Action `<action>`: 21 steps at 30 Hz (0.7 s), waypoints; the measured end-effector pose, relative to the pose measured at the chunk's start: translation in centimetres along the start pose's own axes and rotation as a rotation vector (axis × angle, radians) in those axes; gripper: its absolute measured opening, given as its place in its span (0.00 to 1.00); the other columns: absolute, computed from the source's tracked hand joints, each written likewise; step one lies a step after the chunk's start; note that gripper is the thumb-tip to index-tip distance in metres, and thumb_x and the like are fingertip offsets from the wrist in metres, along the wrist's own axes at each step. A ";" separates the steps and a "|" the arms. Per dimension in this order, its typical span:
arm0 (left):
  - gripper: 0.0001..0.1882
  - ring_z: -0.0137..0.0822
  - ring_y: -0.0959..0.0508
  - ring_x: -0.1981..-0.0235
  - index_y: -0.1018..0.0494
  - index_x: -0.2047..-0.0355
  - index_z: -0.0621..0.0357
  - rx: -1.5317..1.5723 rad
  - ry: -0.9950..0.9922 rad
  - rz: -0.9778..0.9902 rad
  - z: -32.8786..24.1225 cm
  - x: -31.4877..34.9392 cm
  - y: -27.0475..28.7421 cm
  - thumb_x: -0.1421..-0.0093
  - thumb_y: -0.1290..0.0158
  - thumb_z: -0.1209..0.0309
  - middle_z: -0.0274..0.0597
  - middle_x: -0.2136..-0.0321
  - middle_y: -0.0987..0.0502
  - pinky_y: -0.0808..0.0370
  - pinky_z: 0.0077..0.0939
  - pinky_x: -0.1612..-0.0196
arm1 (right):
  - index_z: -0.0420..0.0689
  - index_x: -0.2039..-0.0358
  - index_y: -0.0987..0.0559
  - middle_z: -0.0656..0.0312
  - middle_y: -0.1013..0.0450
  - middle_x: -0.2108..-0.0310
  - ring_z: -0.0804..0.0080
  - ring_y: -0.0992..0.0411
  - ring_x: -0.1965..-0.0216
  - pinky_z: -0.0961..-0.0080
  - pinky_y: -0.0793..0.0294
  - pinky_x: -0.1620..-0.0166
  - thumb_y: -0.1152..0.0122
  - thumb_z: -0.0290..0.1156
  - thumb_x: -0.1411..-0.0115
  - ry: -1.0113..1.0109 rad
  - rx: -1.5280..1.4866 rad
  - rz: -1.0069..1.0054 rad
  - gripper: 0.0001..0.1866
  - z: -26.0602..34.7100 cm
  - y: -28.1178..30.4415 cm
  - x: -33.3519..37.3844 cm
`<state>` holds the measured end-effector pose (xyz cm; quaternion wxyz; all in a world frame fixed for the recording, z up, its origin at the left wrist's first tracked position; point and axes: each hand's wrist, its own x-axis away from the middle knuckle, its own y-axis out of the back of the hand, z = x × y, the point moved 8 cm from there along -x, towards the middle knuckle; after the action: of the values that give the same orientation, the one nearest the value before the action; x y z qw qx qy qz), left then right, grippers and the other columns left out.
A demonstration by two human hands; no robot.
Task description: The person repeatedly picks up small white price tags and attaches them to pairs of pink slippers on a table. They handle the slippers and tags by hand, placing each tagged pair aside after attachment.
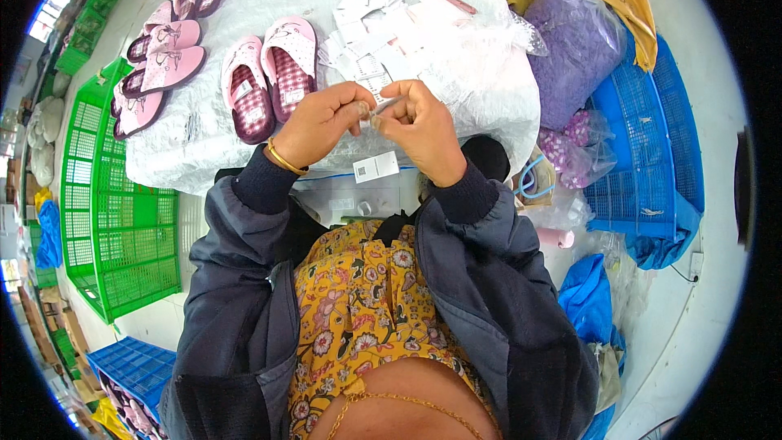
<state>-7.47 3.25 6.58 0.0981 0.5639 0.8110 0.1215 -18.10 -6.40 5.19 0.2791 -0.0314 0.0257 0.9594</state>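
Hands: your left hand (326,121) and right hand (421,126) are pinched, fingertips close together; what they grip is too small to tell.
Tag: the white one (375,168) shows just below them, at the near edge of the table (183,151).
Left: slippers (291,65) near your wrist, bare room beyond.
Right: bare to the edge.
Ahead: papers (358,37) crowd you.

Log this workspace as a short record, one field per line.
Left hand: fingertips pinched together on something too small to identify
Right hand: pinching likewise, close beside the left
Below hands: white tag at the near table edge
Table: white covering
Slippers on table: pink pair left of the hands; more pink slippers farther left
Beyond hands: loose pile of paper tags
Crates: green crate left, blue crate right
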 end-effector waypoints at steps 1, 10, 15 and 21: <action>0.06 0.25 0.26 0.72 0.27 0.61 0.62 0.083 0.042 0.061 0.2 0.2 -0.3 0.35 0.49 0.73 0.35 0.69 0.27 0.28 0.20 0.66 | 0.36 0.55 0.29 0.61 0.24 0.73 0.83 0.29 0.73 0.83 0.29 0.69 0.34 0.21 0.47 -0.017 -0.020 0.026 0.19 -0.2 -0.1 0.2; 0.05 0.21 0.30 0.71 0.27 0.65 0.60 0.099 0.017 0.114 1.6 1.1 -0.1 0.38 0.48 0.72 0.29 0.71 0.28 0.31 0.17 0.65 | 0.38 0.61 0.23 0.62 0.24 0.70 0.83 0.27 0.71 0.82 0.27 0.67 0.30 0.28 0.45 -0.034 0.261 0.170 0.14 0.0 -0.2 2.9; 0.04 0.20 0.31 0.71 0.28 0.66 0.60 0.158 0.116 0.124 1.8 1.8 -0.5 0.38 0.48 0.72 0.28 0.72 0.28 0.32 0.16 0.65 | 0.38 0.59 0.23 0.60 0.23 0.65 0.82 0.26 0.70 0.81 0.26 0.66 0.32 0.29 0.43 0.097 0.270 0.073 0.14 1.2 0.3 3.3; 0.05 0.18 0.32 0.71 0.26 0.65 0.61 0.172 0.105 0.100 2.5 1.4 -2.4 0.38 0.47 0.72 0.27 0.73 0.28 0.33 0.15 0.68 | 0.37 0.57 0.24 0.62 0.23 0.65 0.81 0.27 0.66 0.81 0.26 0.62 0.36 0.27 0.40 -0.093 -0.170 0.137 0.12 -3.2 -0.7 3.0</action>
<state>-9.36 3.97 3.43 0.0007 0.6029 0.7932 0.0857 -20.09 -4.41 1.76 0.2100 -0.0085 -0.0664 0.9754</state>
